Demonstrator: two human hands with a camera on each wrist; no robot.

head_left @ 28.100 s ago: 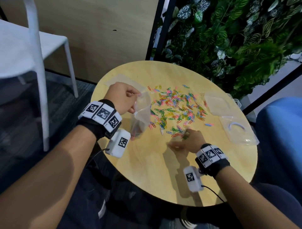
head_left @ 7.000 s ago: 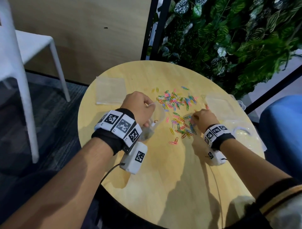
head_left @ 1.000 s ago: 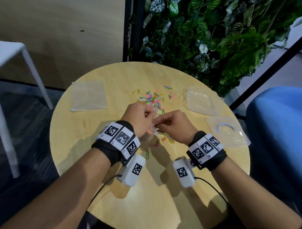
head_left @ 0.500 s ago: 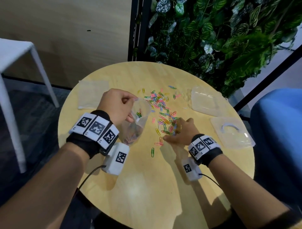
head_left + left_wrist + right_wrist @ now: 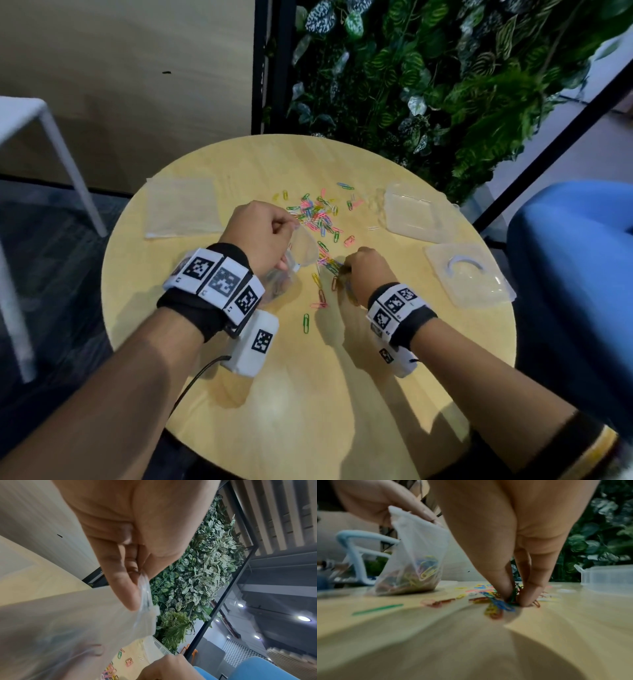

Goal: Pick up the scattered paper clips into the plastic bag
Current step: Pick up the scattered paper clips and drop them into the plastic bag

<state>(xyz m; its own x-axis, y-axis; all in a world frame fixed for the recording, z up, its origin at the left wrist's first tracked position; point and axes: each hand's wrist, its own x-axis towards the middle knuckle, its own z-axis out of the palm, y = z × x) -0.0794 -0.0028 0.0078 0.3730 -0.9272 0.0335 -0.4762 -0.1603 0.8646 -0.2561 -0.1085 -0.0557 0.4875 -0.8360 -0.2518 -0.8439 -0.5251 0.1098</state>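
Note:
My left hand point(image 5: 263, 236) pinches the rim of a clear plastic bag point(image 5: 298, 260) that stands on the round wooden table point(image 5: 308, 394). The plastic bag point(image 5: 414, 555) holds many coloured clips at its bottom, and its rim point(image 5: 145, 599) sits between my left thumb and fingers. Coloured paper clips point(image 5: 318, 219) lie scattered beyond both hands. My right hand point(image 5: 363, 270), just right of the bag, has its fingertips point(image 5: 508, 593) down on the table, pinching a small bunch of paper clips point(image 5: 503, 601). A lone green clip point(image 5: 306, 323) lies nearer to me.
A flat empty plastic bag point(image 5: 181, 205) lies at the table's left. Two clear plastic box halves point(image 5: 414, 212) point(image 5: 469, 277) sit at the right. A plant wall point(image 5: 428, 75) rises behind, a white chair point(image 5: 41, 144) stands left, a blue seat point(image 5: 575, 274) right.
My right hand has closed its fingers on clips near the bag. The left hand with the bag has shifted right, closer to the right hand. The scattered pile is smaller than long ago.

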